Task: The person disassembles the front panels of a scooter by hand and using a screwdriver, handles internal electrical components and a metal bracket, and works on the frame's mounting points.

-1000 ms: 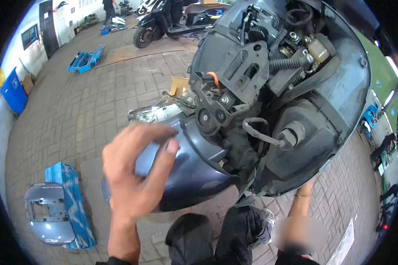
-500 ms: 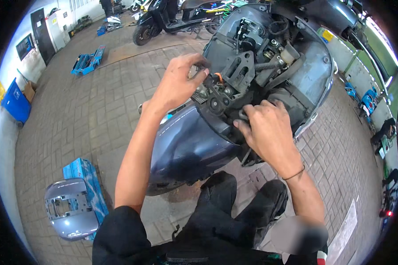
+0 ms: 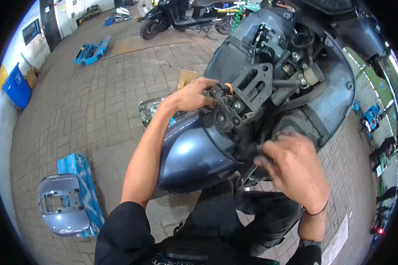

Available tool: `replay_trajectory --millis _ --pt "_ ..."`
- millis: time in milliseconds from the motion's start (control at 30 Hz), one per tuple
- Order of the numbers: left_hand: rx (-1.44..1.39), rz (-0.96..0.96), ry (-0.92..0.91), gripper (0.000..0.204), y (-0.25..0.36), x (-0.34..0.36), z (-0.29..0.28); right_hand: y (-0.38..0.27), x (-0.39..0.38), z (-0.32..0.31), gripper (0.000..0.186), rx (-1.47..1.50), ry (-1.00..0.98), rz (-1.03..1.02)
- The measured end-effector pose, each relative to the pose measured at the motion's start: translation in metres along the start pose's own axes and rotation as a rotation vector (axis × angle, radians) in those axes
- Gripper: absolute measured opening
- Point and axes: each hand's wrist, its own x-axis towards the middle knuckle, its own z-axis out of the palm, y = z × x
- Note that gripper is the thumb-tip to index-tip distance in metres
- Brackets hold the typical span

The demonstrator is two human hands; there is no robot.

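The mount [image 3: 227,112] sits in the bared front of the scooter [image 3: 334,92], beside the slotted bracket [image 3: 262,90]. The left hand [image 3: 192,95] has closed in on it, fingers curled, grip hidden; the right hand [image 3: 296,168] has drawn back toward the knees (too blurred to tell if it holds anything), so contact seems left to one side. Beneath spreads brick paving [image 3: 132,75]; beyond, a blue toolbox [image 3: 92,51] and white wall [image 3: 35,53].

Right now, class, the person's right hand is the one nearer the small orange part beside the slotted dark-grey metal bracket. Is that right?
No, wrong side: in the head view, the person's left hand, not the right hand, is the one nearer the small orange part beside the slotted dark-grey metal bracket.
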Motion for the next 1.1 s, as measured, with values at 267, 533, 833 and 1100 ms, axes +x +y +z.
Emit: replay_trajectory --millis 267,533,833,1100 --pt "0.044 0.021 0.12 0.057 0.001 -0.001 0.009 0.048 0.022 0.003 0.019 0.878 0.39 0.14" --pt "0.102 0.184 0.122 0.053 0.008 -0.002 0.012 0.015 0.0 -0.038 0.048 0.53 0.096 0.123" --pt "0.358 0.161 0.32 0.043 0.012 0.003 0.015 0.026 0.018 -0.059 0.027 0.826 0.635 0.26" --pt "-0.204 0.05 -0.157 0.068 -0.02 0.035 -0.016 0.082 -0.034 -0.076 0.032 1.156 0.981 0.269"
